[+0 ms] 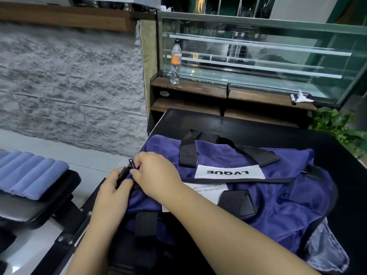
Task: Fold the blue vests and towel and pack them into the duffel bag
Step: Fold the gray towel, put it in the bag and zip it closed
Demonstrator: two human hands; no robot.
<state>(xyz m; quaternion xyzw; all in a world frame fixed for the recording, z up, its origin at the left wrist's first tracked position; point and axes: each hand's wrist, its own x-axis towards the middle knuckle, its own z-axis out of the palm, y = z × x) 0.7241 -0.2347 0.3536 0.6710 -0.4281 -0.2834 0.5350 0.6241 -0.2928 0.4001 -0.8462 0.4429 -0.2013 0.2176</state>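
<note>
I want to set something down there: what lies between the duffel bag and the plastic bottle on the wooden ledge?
In the head view, only bare black tabletop and a lower wooden shelf lie between the duffel bag and the plastic bottle.

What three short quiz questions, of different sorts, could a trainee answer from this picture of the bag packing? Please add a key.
1. True or false: both hands work at the left end of the duffel bag.
2. Multiple choice: where does the folded blue cloth lie? A) inside the bag, B) on a black seat left of the table, C) on the wooden shelf.
3. Fill in: the plastic bottle stands upright on the wooden ____.

Key:
1. True. The left hand grips the bag's end and the right hand pinches the black zipper pull.
2. B.
3. Shelf, in front of the glass case.
</note>
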